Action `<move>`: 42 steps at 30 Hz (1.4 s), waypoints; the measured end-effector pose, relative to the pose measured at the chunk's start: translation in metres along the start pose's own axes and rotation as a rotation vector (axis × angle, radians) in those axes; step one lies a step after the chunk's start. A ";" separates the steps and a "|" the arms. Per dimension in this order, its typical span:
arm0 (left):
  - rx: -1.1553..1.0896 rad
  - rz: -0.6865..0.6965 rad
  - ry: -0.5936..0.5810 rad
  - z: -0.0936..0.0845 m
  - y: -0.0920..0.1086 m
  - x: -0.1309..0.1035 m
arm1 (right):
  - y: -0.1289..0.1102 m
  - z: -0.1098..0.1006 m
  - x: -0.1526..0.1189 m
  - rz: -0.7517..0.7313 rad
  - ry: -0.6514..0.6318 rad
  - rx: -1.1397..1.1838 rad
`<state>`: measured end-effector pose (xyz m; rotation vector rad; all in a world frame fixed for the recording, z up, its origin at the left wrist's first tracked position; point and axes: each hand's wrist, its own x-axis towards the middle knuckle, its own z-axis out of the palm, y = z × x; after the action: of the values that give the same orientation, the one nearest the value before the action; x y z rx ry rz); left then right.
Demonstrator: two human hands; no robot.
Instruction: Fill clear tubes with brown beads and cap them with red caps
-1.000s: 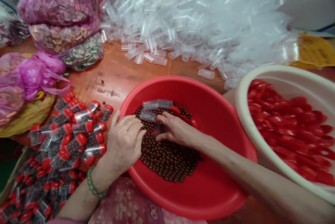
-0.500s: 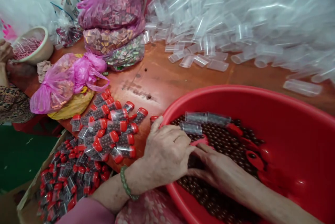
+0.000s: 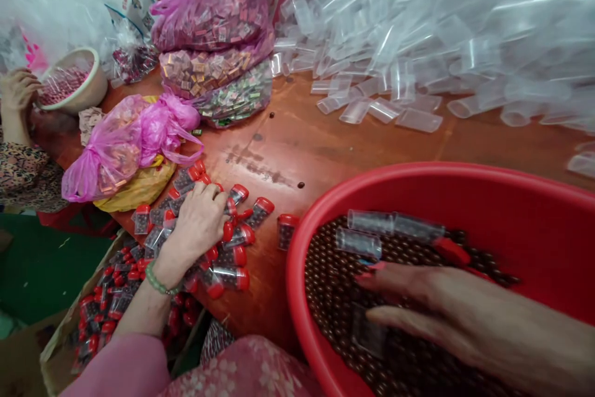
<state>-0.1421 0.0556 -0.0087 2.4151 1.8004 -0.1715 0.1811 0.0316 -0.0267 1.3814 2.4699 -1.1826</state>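
Observation:
My left hand [image 3: 198, 217] lies over a pile of clear tubes with red caps [image 3: 232, 279] on the table, dark beads inside them. Its fingers are curled down among the tubes; what they grip is hidden. A green bead bracelet [image 3: 160, 279] circles that wrist. My right hand [image 3: 432, 304] is inside the red tub [image 3: 302, 248], low over brown beads [image 3: 330, 273], thumb and fingers apart, somewhat blurred. A clear tube [image 3: 369, 332] lies in the beads by the thumb. Beyond the fingertips rest more clear tubes [image 3: 357, 243] and a red piece [image 3: 452, 251].
Loose clear tubes [image 3: 418, 119] heap along the back right. Pink bags [image 3: 209, 19] of small pieces stack at back left. A box [image 3: 60, 329] of capped tubes stands below the table's edge. At far left, another person's hand [image 3: 18, 90] is by a white bowl [image 3: 95, 78].
My hands were together at the tub's near left rim. The left has moved left onto the capped tubes; the right has moved further right over the beads and its fingers have parted.

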 end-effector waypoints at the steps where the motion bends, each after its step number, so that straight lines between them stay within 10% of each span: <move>1: 0.013 0.015 -0.033 0.001 0.000 0.001 | -0.002 -0.009 0.003 -0.012 -0.048 0.035; 9: -0.105 0.144 -0.008 0.017 -0.011 0.003 | -0.037 -0.052 0.032 -0.082 0.066 0.136; 18: -1.079 -0.108 0.400 0.031 -0.023 -0.011 | -0.038 -0.078 0.100 -0.019 0.321 -0.248; 24: -1.361 -0.162 0.384 0.028 -0.018 -0.029 | -0.039 -0.075 0.125 0.094 -0.170 -0.491; 35: -1.430 -0.242 0.344 0.040 -0.017 -0.041 | -0.007 -0.106 0.130 0.390 -0.308 -0.419; 42: -1.541 -0.313 0.274 0.031 -0.010 -0.046 | -0.009 -0.093 0.138 0.305 -0.400 -0.296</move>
<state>-0.1658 0.0097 -0.0316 1.0532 1.3812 1.1086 0.1197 0.1858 -0.0125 1.2384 1.9780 -0.8801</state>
